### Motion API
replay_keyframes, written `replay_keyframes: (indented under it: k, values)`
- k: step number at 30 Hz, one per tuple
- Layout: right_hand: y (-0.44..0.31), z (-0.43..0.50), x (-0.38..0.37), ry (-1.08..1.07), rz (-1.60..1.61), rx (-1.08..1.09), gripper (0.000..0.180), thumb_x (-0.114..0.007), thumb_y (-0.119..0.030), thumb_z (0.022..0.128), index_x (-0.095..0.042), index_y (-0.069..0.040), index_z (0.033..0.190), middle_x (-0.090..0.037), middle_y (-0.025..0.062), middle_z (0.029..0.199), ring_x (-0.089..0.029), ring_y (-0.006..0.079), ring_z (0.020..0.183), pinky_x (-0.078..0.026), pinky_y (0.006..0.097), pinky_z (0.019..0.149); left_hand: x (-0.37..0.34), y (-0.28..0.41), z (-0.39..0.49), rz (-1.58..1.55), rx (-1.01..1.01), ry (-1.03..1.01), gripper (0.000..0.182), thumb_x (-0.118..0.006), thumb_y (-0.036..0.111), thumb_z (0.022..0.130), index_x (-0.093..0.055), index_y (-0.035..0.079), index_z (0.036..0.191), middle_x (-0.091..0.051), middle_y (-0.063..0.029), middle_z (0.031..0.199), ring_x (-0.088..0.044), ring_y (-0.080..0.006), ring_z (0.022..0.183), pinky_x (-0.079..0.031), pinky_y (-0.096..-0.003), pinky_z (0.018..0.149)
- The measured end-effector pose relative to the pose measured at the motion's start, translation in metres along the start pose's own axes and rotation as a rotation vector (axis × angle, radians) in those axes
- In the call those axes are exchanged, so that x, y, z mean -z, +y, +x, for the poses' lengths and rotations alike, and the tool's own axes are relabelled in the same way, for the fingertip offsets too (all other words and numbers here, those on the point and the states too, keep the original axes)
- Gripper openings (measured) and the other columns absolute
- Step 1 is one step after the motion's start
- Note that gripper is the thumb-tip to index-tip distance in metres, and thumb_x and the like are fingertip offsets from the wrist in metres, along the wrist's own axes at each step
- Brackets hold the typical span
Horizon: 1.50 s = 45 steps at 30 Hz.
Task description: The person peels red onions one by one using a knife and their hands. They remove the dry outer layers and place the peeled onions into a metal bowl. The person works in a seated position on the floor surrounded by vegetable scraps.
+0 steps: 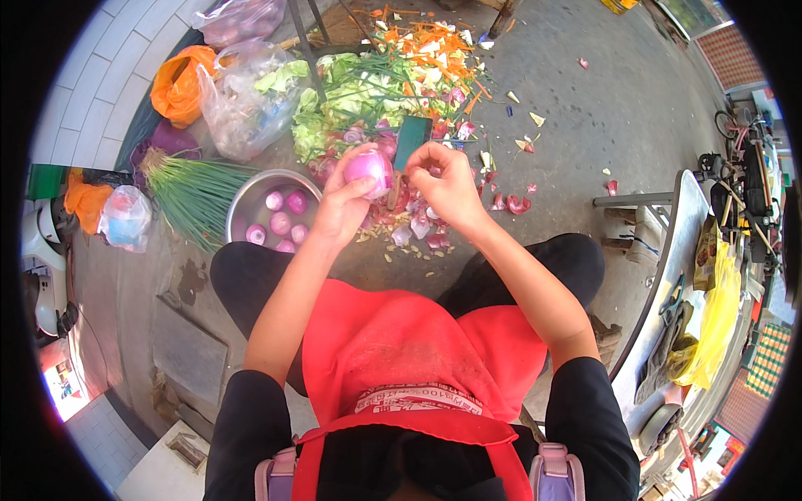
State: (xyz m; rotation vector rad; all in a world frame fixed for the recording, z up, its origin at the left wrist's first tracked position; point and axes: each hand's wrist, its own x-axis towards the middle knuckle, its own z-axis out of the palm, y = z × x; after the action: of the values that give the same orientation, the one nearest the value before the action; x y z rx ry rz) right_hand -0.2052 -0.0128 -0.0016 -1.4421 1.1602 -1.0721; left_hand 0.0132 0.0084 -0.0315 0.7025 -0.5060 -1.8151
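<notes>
My left hand [341, 203] holds a purple onion [368, 174] with shiny, smooth skin. Close to its right is my right hand [448, 185], its fingers curled and the thumb near the index finger; whether anything is pinched there cannot be made out. A cleaver with a dark greenish blade [413, 141] and a brown handle [394, 193] shows behind and between the hands, seemingly lying on the scraps. Loose onion skins [421, 225] litter the floor below. At the left, a steel bowl [237, 210] contains several peeled purple onions [280, 223].
Beyond the hands spreads a heap of lettuce leaves [344, 84] and carrot peelings [432, 47]. Spring onions [194, 188] lie left of the bowl, near a clear plastic bag [241, 119] and an orange bag [182, 84]. A metal-topped table [655, 338] stands at the right.
</notes>
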Motion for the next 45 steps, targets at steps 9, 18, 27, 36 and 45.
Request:
replay_keyframes:
  k: [9, 18, 27, 36, 45]
  values:
    - [-0.014, -0.009, -0.010, -0.086, -0.124, 0.059, 0.017, -0.079, -0.003, 0.091, -0.074, 0.007, 0.103, -0.074, 0.0189, 0.098, -0.080, 0.0300, 0.087, -0.065, 0.0388, 0.076, -0.009, -0.001, -0.006, 0.309, -0.195, -0.077, 0.087, -0.078, -0.010, 0.077, -0.053, 0.007, 0.158, -0.063, -0.0088, 0.142, -0.065, -0.0215, 0.132, -0.055, -0.0363, 0.113]
    - [-0.008, -0.007, -0.007, -0.041, -0.206, 0.110, 0.013, -0.072, 0.002, 0.089, -0.077, 0.004, 0.100, -0.075, 0.0212, 0.092, -0.078, 0.0367, 0.082, -0.061, 0.0442, 0.071, 0.000, -0.012, -0.001, 0.151, -0.054, 0.079, 0.055, -0.073, 0.013, 0.104, -0.050, 0.010, 0.154, -0.063, -0.0099, 0.143, -0.064, -0.0228, 0.132, -0.054, -0.0437, 0.114]
    - [-0.012, -0.008, -0.006, -0.056, -0.298, 0.186, 0.010, -0.077, -0.002, 0.095, -0.079, 0.006, 0.101, -0.079, 0.0165, 0.096, -0.079, 0.0265, 0.082, -0.063, 0.0367, 0.072, 0.000, -0.015, -0.001, 0.237, -0.082, 0.077, 0.048, -0.073, 0.014, 0.107, -0.049, 0.010, 0.149, -0.062, -0.0117, 0.138, -0.068, -0.0231, 0.126, -0.061, -0.0416, 0.106]
    - [-0.007, -0.009, -0.008, -0.085, -0.323, 0.196, 0.009, -0.078, 0.002, 0.092, -0.079, 0.007, 0.100, -0.079, 0.0165, 0.100, -0.080, 0.0284, 0.085, -0.064, 0.0360, 0.074, 0.004, -0.024, -0.001, 0.382, -0.138, 0.096, 0.051, -0.077, 0.019, 0.105, -0.050, 0.008, 0.147, -0.064, -0.0121, 0.134, -0.067, -0.0212, 0.123, -0.058, -0.0373, 0.105]
    - [-0.004, -0.009, -0.009, -0.048, -0.292, 0.181, 0.011, -0.075, 0.001, 0.088, -0.078, 0.007, 0.096, -0.077, 0.0214, 0.100, -0.077, 0.0411, 0.085, -0.062, 0.0457, 0.074, 0.007, -0.027, 0.001, 0.412, -0.153, 0.095, 0.053, -0.078, 0.020, 0.105, -0.049, 0.009, 0.148, -0.063, -0.0115, 0.135, -0.066, -0.0207, 0.123, -0.057, -0.0373, 0.105]
